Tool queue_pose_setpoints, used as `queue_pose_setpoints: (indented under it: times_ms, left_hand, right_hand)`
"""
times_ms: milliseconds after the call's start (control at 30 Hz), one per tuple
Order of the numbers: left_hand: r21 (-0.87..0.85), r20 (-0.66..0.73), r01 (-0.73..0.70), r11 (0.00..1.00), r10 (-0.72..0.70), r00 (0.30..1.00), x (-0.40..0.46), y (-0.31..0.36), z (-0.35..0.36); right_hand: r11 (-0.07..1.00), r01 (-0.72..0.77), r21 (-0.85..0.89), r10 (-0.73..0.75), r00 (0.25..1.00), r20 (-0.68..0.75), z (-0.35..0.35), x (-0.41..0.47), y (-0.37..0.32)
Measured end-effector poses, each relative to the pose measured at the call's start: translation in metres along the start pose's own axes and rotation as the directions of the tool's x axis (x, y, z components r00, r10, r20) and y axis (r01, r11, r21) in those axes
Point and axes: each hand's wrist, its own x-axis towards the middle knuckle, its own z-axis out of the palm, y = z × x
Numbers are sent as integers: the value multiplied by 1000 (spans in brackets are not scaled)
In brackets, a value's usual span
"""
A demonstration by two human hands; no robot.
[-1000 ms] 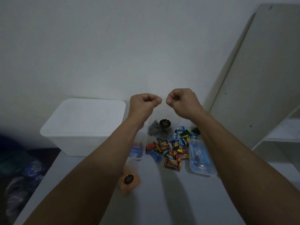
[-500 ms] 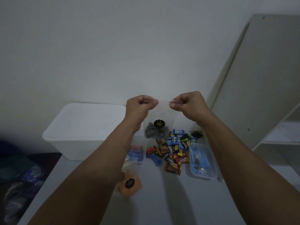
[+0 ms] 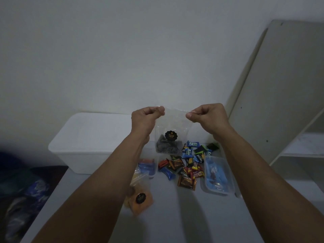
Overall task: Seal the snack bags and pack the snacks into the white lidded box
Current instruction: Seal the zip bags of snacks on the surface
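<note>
A clear snack bag [image 3: 171,137] with dark snacks and a round black label hangs in the air above the table. My left hand [image 3: 146,120] pinches its top left corner and my right hand [image 3: 207,115] pinches its top right corner. The white lidded box [image 3: 91,137] stands closed at the back left. A second bag with orange snacks [image 3: 140,199] lies on the table under my left forearm. Several loose wrapped snacks [image 3: 185,165] lie in a heap below the held bag.
Two clear tubs with blue packets sit on the table, one at the right [image 3: 217,176] and one by my left forearm [image 3: 147,166]. A white shelf unit [image 3: 298,146] stands at the right. Dark bundles [image 3: 22,195] lie beyond the table's left edge.
My hands have drawn apart along the top edge of the bag, from nearly touching to a bag's width apart.
</note>
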Motion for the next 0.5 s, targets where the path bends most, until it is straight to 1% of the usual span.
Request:
queue_pose_setpoints:
  times_ms: [33,100,133,167,200,267,333,400,500]
  left_hand:
    - [30,-44,-22,999,24,999,-1,-1,1]
    - [167,-192,-60,984,93,977,-2,-5,4]
    - [231,-260,-50,972,111,959,-3,-6,5]
    - [264,-281,-28,964,105,954,-5,-4,7]
    - [269,-245,1,963,68,967,-7,-1,10]
    - [221,-114,108,969,-84,990,-14,5,16]
    - [157,-31,219,963,-217,976,-18,10,18]
    - [99,28,266,959,-270,962,-17,11,18]
    - [68,79,267,961,-272,959,-15,8,17]
  right_hand:
    - [1000,8,-6,-9,1000,-18,2,-1,0]
    - [1000,22,-22,-23,997,-74,6,-4,2]
    - [999,27,-23,-29,995,-99,8,-5,3]
    - [999,34,-20,-36,993,-114,9,-7,5]
    - [999,42,-15,-43,992,-121,11,-9,6]
    - [998,62,0,-62,990,-126,13,-12,8]
    - [996,85,11,-84,989,-121,16,-16,8]
    - [995,94,14,-92,989,-114,18,-18,10]
    - [995,91,42,-87,992,-88,17,-19,14]
